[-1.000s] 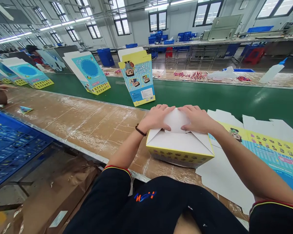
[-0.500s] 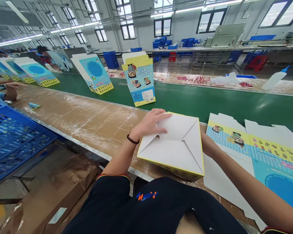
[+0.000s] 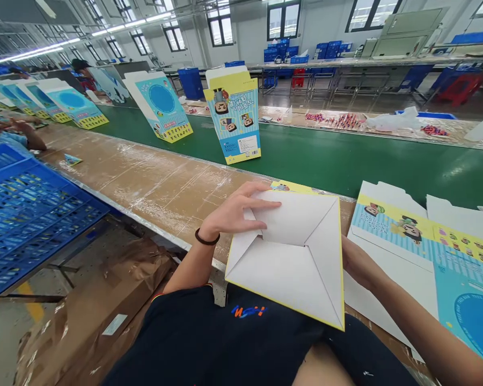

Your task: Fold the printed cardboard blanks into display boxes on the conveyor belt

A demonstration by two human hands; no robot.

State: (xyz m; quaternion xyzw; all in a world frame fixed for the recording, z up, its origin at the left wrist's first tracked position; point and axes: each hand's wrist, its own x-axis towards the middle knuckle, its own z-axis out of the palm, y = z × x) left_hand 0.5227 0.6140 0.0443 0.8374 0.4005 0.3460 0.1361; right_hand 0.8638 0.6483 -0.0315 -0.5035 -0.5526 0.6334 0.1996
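Note:
A printed cardboard box (image 3: 292,260) with yellow edges is held up in front of me, its white underside facing me and its folded flaps crossing in the middle. My left hand (image 3: 235,212) lies on the upper left flaps, fingers spread across them. My right hand (image 3: 358,262) grips the box's right edge, with the fingers hidden behind it. Several flat printed box blanks (image 3: 402,236) with blue and yellow panels lie on the bench to the right, just past my right hand.
A brown-papered bench edge (image 3: 145,187) runs along a green conveyor belt (image 3: 346,161), with printed boxes (image 3: 235,118) standing on it. A blue crate (image 3: 32,214) sits left, over cardboard on the floor (image 3: 92,316). A co-worker's hand (image 3: 4,126) shows far left.
The box has risen off the bench and tilted toward me, over my lap. My right hand has gone from the flaps to the box's right edge. My left hand stays on the flaps.

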